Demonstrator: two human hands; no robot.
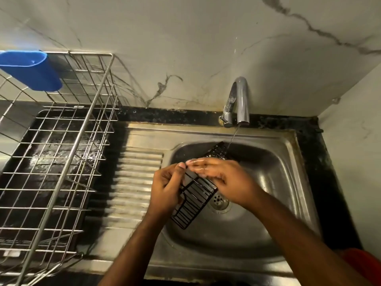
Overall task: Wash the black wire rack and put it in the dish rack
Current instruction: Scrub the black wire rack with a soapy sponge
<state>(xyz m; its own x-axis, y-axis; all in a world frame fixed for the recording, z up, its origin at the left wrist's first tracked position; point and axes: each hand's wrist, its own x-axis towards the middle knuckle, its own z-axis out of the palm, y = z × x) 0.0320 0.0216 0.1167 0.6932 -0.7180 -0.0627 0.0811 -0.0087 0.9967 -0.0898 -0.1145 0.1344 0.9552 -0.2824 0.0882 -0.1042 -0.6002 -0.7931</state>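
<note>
The black wire rack (193, 200) is held above the basin of the steel sink (288, 174), slanting from near left to far right, with its far end under the thin stream from the tap (240, 100). The left hand (167, 188) grips the rack's left edge, its fingers (165, 201) curled round the wire and the thumb on top. The right hand (224, 178) lies across the rack's middle, its wet fingers (198, 164) nearly straight and pressed flat on the wires, tips just beside the left thumb. On the dark tabletop (321, 162) to the left stands the metal dish rack (61, 162), well apart from the hands, with a blue plastic holder (31, 69) hung on its far rim.
</note>
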